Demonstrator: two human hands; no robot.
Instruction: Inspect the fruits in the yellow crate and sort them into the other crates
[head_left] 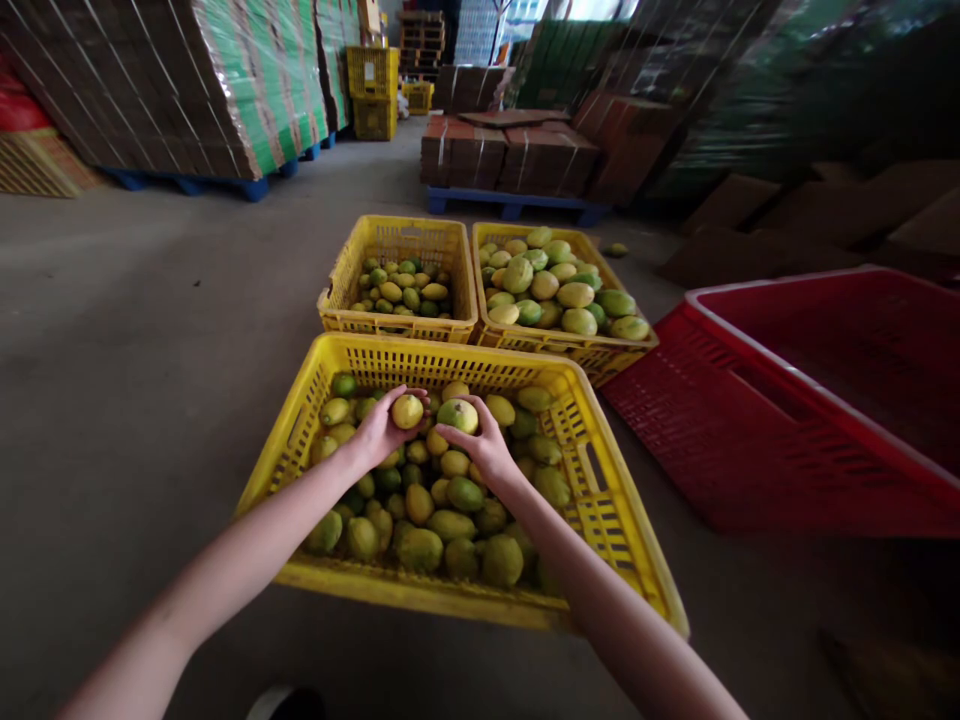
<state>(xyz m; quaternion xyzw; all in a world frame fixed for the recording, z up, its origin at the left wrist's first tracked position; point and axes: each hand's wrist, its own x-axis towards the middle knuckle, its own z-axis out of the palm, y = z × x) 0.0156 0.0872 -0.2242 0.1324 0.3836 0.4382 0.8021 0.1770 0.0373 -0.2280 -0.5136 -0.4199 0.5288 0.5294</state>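
A yellow lemon [407, 411] rests in my left hand [380, 432], with the fingers curled behind it. Close by on the right, my right hand [487, 445] grips a larger yellow-green lemon [458, 415] between thumb and fingers. Both hands are over the near yellow crate [442, 597], apart from each other. Many green and yellow lemons [418, 550] of mixed sizes lie in this crate, some of them hidden under my hands and forearms.
Behind stand two more yellow crates: the left crate [397, 325] holds smaller fruit, the right crate [570, 345] larger fruit piled to its rim. A red crate [675, 420] tilts at the right. Flat cardboard bundles [506, 155] sit on a blue pallet [514, 205] farther back.
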